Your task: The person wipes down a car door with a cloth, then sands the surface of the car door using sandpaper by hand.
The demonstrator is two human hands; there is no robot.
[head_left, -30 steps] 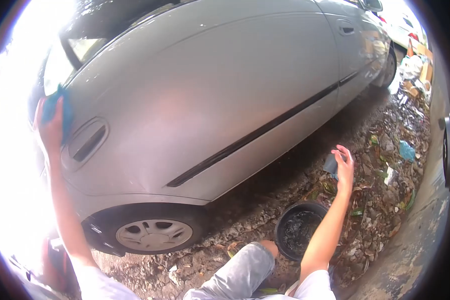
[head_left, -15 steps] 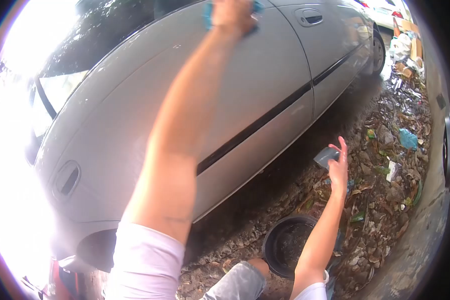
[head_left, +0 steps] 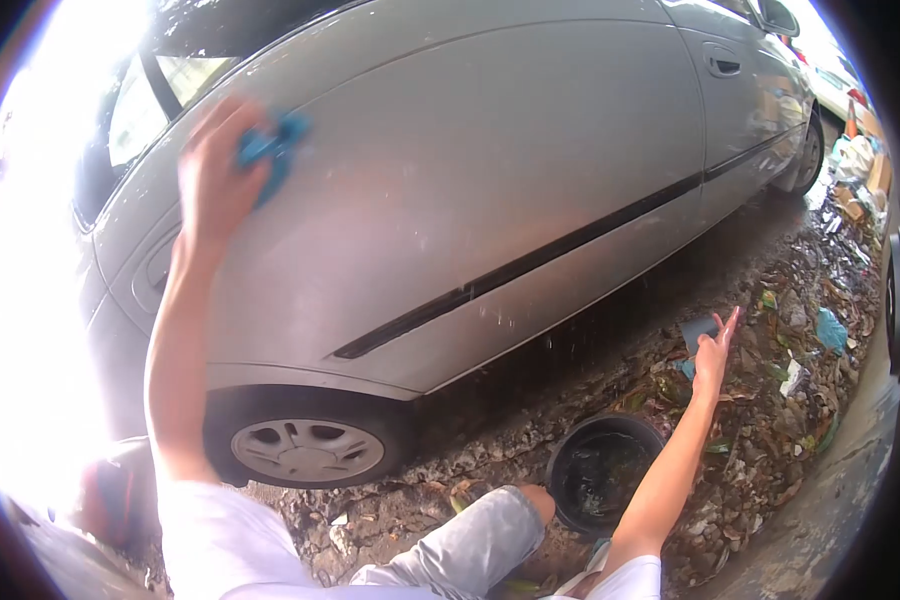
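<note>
My left hand [head_left: 215, 165] is on the upper rear side of a silver car [head_left: 530, 160], gripping a blue cloth [head_left: 275, 150]; both are blurred by motion. On the right, my right hand [head_left: 712, 360] is stretched out above the littered ground. A grey plastic cup [head_left: 697, 332] is at its thumb and fingers, with some fingers extended; its exact shape is partly hidden. Wet streaks and drops show on the car's lower side, near the black trim strip [head_left: 530, 265].
A black basin [head_left: 562, 470] with water stands beside my knee [head_left: 535, 500]. The car's rear wheel [head_left: 310, 447] is at lower left. Leaves and rubbish [head_left: 770, 400] cover the ground along a concrete wall [head_left: 840, 500]. Bags and cardboard [head_left: 860, 165] lie farther off.
My left hand has swept the blue cloth from high on the door back toward the car's rear. The view has shifted, bringing the rear wheel into sight. My right hand stays outstretched with the cup.
</note>
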